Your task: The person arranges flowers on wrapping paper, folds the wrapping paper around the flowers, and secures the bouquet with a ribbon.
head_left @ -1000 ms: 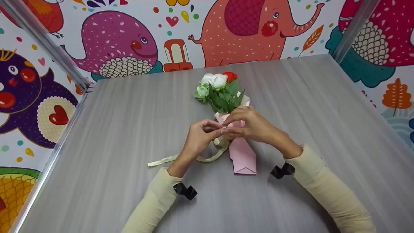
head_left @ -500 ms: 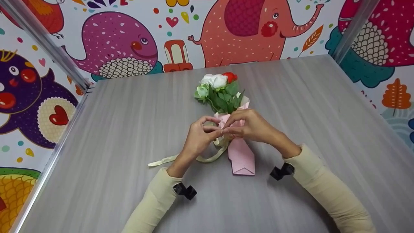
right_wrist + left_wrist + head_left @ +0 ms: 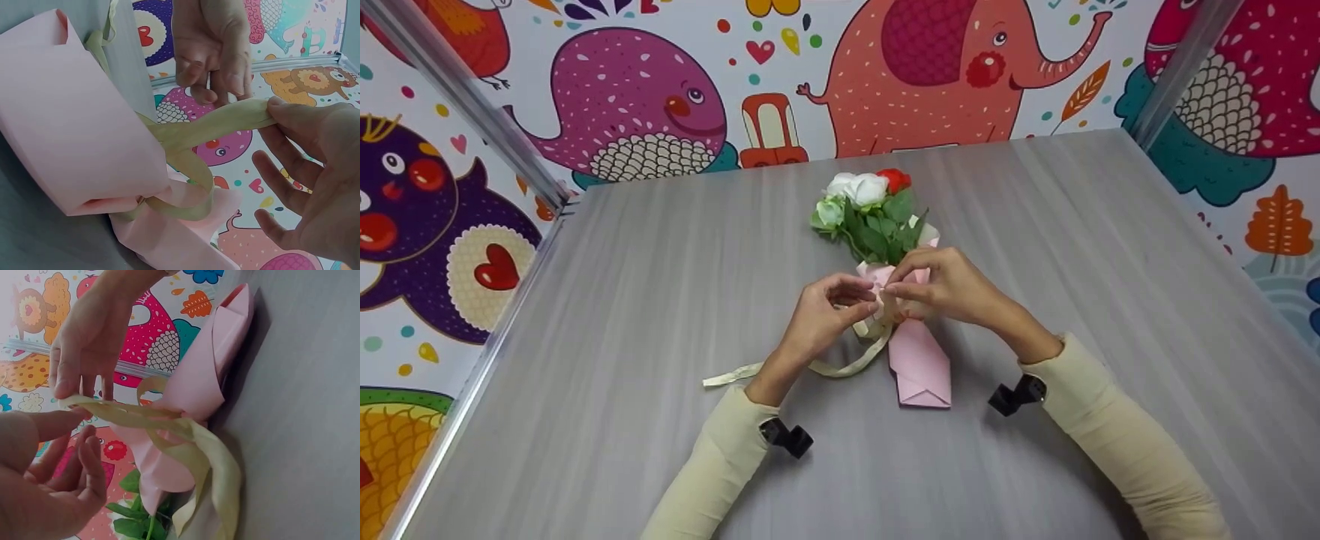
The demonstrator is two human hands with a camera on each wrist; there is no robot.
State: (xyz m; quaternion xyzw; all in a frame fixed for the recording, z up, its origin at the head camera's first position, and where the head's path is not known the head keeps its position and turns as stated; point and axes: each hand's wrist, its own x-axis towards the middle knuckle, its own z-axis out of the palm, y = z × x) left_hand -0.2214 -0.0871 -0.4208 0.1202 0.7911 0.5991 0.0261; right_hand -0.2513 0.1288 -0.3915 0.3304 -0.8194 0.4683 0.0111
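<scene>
On the grey wood-grain counter [image 3: 660, 300], walled in by panels printed with cartoon animals [image 3: 930, 67], lay a small bouquet of white and red artificial flowers with green leaves [image 3: 866, 206], blooms pointing away from the person. Its stems sat in a pink folded paper wrap [image 3: 919, 360], the pointed flap end nearest the person.

A pale cream-yellow ribbon [image 3: 780, 367] ran round the waist of the wrap. One tail trailed loose across the counter to the left; the working length rose to both hands just above the wrap.

Left hand [image 3: 821, 319]: fingers curled, thumb and forefinger tips meeting at the ribbon. Right hand [image 3: 949, 289]: fingers bent, fingertips closed on the same strip from the other side. In the right wrist view the ribbon [image 3: 214, 126] was stretched flat and taut between the two hands, with a loop hanging by the pink paper [image 3: 73, 129]. In the left wrist view the ribbon [image 3: 124, 413] was likewise pulled straight.

Judgement: the step in hand looked like tying. To do it well: keep the strip flat, not twisted; hold even tension from both sides so the loop seats on the waist; avoid crushing the paper or dragging the bouquet sideways.
</scene>
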